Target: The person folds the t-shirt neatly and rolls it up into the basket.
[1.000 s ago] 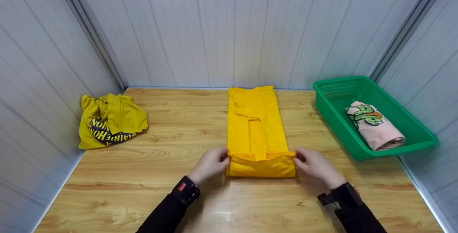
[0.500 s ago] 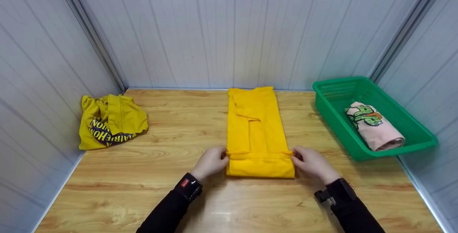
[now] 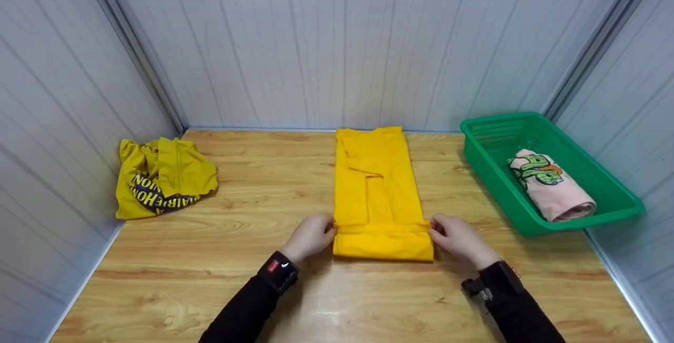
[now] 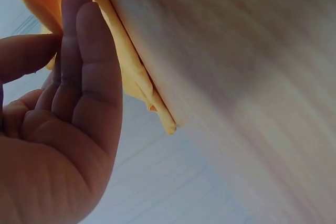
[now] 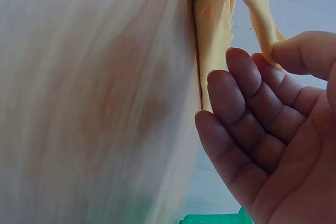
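Both near-end corners of the yellow cloth (image 3: pixel 392 195) are held, and it is laid out lengthwise mid-table! On one side the folded-over flap's edge is pinched by the left hand (image 3: pixel 311 237), thumb against fingers; on the other, its opposite end is gripped between thumb and forefinger of the right hand (image 3: pixel 461 238), the remaining fingers loosely bent. The far end is placed right up by the back wall (image 3: pixel 316 48); whether the wall is touched cannot be told. Plain wooden tabletop (image 3: pixel 263 190) is seen on both sides: a broad stretch toward the mustard garment (image 3: pixel 171 172), which is bunched at the foot of the left wall (image 3: pixel 58 95), and a narrower strip toward the green basket (image 3: pixel 492 193), set by the right wall (image 3: pixel 626 95). Inside that basket, a rolled pink cloth (image 3: pixel 555 187) is held, well apart from both hands.
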Motion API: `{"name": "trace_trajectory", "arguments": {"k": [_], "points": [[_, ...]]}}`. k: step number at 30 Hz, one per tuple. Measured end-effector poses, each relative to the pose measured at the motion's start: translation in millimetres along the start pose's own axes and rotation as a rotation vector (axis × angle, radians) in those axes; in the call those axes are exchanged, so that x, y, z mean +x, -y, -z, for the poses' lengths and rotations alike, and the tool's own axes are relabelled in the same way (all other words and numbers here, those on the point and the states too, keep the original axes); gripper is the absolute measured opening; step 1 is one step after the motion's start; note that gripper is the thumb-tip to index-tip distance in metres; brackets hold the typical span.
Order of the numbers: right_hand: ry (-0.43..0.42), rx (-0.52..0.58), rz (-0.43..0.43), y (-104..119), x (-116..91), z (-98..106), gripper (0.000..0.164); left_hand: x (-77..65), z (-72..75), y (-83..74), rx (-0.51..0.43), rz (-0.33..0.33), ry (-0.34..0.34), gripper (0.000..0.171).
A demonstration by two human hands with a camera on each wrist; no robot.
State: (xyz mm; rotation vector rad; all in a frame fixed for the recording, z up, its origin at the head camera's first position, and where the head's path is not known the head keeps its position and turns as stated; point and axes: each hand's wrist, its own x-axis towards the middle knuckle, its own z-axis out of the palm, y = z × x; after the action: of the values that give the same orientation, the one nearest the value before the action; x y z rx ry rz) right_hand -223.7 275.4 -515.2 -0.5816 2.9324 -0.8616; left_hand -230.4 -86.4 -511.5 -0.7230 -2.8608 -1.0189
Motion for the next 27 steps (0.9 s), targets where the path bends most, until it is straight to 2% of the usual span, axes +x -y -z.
{"name": "trace_trajectory", "arguments": {"k": [4,8,16,20,27], "points": [[0.005,0.0,-0.016,0.0,0.1,-0.1,0.005,-0.2,1.9,-0.5,0.016,0.028,0.026,0.006],[0.007,0.012,-0.021,-0.2,-0.6,1.0,0.008,-1.4,4.2,-1.4,0.021,0.058,0.042,0.015],[-0.011,-0.004,-0.046,0.6,-4.1,2.9,0.006,-4.3,6.3,-1.7,0.079,0.083,0.014,0.025],[-0.053,-0.023,-0.009,5.6,-6.2,4.1,0.008,-5.4,7.2,-3.8,0.141,0.035,-0.038,0.022],[-0.083,-0.098,0.197,23.6,-9.4,4.2,0.011,-11.0,4.1,-18.9,0.248,-0.137,-0.125,0.013]]}}
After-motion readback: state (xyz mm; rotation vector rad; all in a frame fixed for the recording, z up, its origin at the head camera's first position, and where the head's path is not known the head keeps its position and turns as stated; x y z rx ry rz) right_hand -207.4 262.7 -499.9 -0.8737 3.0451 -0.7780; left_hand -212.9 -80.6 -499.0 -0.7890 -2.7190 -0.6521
